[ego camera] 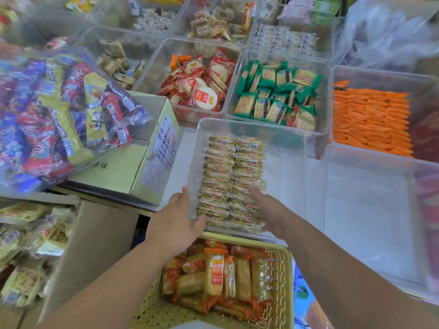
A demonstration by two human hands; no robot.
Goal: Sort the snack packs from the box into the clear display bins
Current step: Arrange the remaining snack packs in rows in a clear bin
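Observation:
Two neat rows of clear-wrapped golden snack packs (234, 176) fill the left part of a clear display bin (289, 148) in the middle. My left hand (177, 219) lies flat against the near left side of the rows, fingers straight. With straight fingers my right hand (270, 210) presses the near right side of the rows. An open cardboard box (90, 245) at lower left holds several more pale snack packs (26, 252).
A yellow basket (282, 269) of orange packs sits just below my hands. An empty clear bin (365, 210) stands at right. Bins of red packs (202, 84), green packs (278, 93) and orange packs (370, 122) lie behind. A bag of colourful snacks (54, 115) rests on a closed carton (142, 160).

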